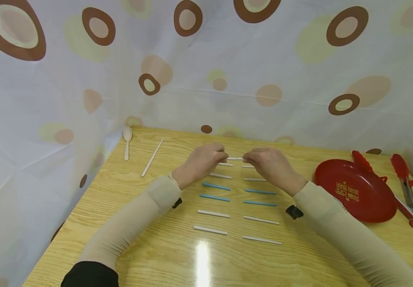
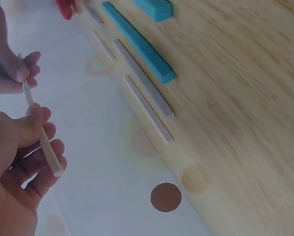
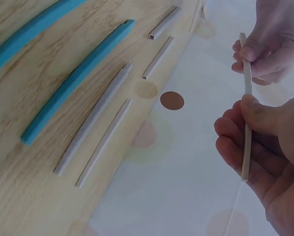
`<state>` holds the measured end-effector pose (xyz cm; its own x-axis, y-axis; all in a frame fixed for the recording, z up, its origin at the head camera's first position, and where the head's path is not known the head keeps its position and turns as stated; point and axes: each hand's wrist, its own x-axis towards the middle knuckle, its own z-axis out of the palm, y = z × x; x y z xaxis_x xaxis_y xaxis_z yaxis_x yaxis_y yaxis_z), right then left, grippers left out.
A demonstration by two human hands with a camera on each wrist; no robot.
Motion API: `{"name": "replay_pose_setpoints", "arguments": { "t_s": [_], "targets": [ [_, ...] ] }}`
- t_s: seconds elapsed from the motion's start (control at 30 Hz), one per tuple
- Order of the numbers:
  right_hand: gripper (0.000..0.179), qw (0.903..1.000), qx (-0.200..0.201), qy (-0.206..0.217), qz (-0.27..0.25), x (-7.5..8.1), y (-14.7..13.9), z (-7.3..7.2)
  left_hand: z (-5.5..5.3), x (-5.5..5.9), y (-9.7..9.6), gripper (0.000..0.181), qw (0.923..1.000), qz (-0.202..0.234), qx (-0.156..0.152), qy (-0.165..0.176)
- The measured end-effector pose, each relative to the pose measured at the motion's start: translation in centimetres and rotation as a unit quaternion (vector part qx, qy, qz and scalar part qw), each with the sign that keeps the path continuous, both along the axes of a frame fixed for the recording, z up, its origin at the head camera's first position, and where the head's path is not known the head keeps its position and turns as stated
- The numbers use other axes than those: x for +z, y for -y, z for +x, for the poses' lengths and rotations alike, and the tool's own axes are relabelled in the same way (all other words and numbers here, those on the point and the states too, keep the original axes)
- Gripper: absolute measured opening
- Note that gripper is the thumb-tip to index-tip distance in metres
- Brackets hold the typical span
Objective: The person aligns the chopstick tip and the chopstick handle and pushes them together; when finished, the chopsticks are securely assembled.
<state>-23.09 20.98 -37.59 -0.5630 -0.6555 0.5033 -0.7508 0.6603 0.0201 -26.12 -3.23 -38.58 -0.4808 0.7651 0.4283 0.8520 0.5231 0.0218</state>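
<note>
Near the table's far side, my left hand point(image 1: 203, 160) pinches one half of a thin white chopstick point(image 1: 235, 158). My right hand point(image 1: 272, 166) pinches the other half. The halves meet end to end between the fingertips, with a seam visible in the right wrist view; whether they are locked together I cannot tell. Below the hands lie two columns of loose chopstick halves. The left column has blue halves point(image 1: 215, 197) and white halves point(image 1: 213, 214); the right column has matching blue pieces point(image 1: 260, 203) and white pieces point(image 1: 261, 220). Both hands partly cover the farthest pieces.
A long white chopstick point(image 1: 152, 158) and a pale spoon point(image 1: 127, 143) lie at the far left. To the right are a red plate point(image 1: 353, 191) with gold characters and red-tipped tongs point(image 1: 405, 179). A spotted curtain point(image 1: 235, 103) hangs behind the table.
</note>
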Motion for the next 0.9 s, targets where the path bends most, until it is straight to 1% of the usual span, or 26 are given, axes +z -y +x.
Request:
{"name": "replay_pose_setpoints", "arguments": {
  "t_s": [0.13,0.27,0.37,0.43,0.53,0.63,0.7,0.8,0.9],
  "targets": [
    [0.010,0.9997,0.021,-0.005,-0.013,0.2,0.2,0.0,0.1,0.2,-0.1,0.010,0.9993,0.012,-0.009,-0.034],
    [0.013,0.9986,0.040,-0.004,-0.036,0.4,0.6,-0.1,0.3,0.7,0.1,0.010,0.9979,0.029,-0.015,-0.056],
    [0.013,0.9978,0.049,-0.007,-0.045,0.3,0.9,-0.1,0.3,0.8,0.4,0.010,0.9982,0.026,-0.013,-0.053],
    [0.012,0.9981,0.047,-0.011,-0.040,0.2,1.2,-0.2,0.4,0.8,0.6,0.009,0.9989,0.011,0.000,-0.046],
    [0.012,0.9991,0.036,-0.010,-0.022,0.1,1.6,-0.4,0.6,1.1,0.8,0.010,0.9986,-0.032,0.039,-0.017],
    [0.014,0.9997,0.023,-0.006,0.001,-0.1,2.0,-0.6,0.9,1.2,0.9,0.013,0.9934,-0.084,0.078,0.013],
    [0.014,0.9997,0.018,-0.010,0.014,-0.1,2.2,-0.7,1.0,1.2,1.0,0.015,0.9895,-0.109,0.089,0.033],
    [0.020,0.9996,0.006,-0.021,0.018,-0.2,2.3,-0.8,1.2,1.2,1.2,0.015,0.9845,-0.123,0.100,0.075],
    [0.036,0.9994,-0.017,-0.029,0.008,-0.2,2.0,-1.1,1.2,1.2,2.2,0.012,0.9766,-0.104,0.122,0.143]
  ]
}}
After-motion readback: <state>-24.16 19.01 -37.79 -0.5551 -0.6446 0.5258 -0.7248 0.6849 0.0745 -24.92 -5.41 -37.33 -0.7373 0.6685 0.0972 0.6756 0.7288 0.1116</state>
